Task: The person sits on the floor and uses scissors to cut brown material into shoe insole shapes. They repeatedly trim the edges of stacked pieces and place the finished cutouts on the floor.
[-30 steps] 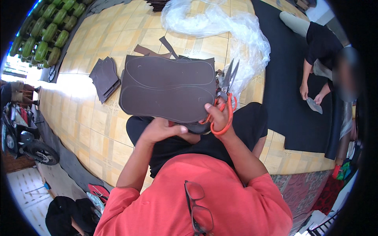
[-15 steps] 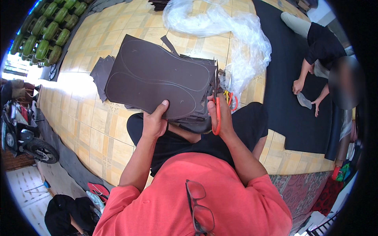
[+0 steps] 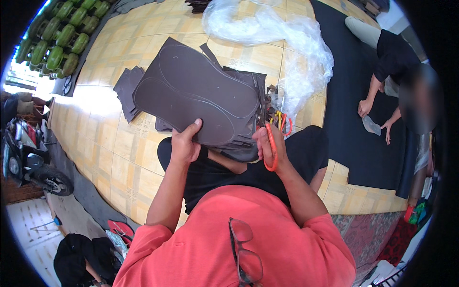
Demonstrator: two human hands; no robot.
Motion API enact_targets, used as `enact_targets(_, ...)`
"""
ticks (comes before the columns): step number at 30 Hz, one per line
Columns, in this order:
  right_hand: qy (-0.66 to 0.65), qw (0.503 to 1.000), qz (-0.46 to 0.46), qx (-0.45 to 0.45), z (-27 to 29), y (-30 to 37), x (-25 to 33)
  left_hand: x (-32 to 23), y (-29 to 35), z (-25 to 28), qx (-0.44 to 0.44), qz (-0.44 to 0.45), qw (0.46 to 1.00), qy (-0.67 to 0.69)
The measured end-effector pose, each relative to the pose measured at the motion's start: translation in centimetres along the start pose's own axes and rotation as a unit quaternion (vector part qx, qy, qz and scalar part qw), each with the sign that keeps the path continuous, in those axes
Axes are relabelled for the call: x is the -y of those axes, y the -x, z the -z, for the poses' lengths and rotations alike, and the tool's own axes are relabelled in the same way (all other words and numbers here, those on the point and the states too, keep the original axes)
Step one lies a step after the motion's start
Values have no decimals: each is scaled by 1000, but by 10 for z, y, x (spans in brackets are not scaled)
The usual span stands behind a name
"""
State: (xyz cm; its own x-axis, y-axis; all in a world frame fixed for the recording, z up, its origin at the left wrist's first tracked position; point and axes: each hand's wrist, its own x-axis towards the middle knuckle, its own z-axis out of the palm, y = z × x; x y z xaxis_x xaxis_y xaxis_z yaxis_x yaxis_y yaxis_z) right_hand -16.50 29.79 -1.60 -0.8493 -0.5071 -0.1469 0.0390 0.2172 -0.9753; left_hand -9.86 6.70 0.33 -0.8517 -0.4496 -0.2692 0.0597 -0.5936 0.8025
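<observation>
My left hand (image 3: 185, 143) grips the near edge of a dark brown sheet (image 3: 191, 86), thumb on top and fingers underneath. Pale curved outlines shaped like shoe soles are drawn on it. At the sheet's right edge, my right hand (image 3: 276, 148) is closed on a pair of scissors with orange handles (image 3: 271, 153). Their blades point away from me beside the sheet's edge; whether they touch it I cannot tell. Beneath lies a stack of similar brown sheets (image 3: 256, 81), mostly covered. Smaller cut pieces (image 3: 128, 93) are piled to the left.
More orange and yellow handles (image 3: 288, 125) lie right of the stack. Crumpled clear plastic (image 3: 306, 57) spreads beyond. On the right, another person (image 3: 397, 52) handles a translucent template (image 3: 370, 125) on a black sheet (image 3: 349, 153). A motorcycle (image 3: 36, 167) stands far left.
The brown sheet has turned slightly clockwise. My right hand and the scissors have shifted a little right and nearer me, and the blades have come down from their upright position.
</observation>
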Motion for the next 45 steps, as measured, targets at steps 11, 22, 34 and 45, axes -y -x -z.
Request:
enact_targets(11,29,995,92,-36,-1,-5,5,-6,-1,1,-4,3,1000,-15)
enact_targets(22,53,997,31,42,13,7,1,-38,-29,23,37,-25,996,-83)
enact_targets(34,90,992,77,-43,10,-6,-23,-43,-17,34,75,128,972,-184)
enact_targets(45,119,973,179,-83,14,-14,4,-40,-9,37,88,203,938,-267)
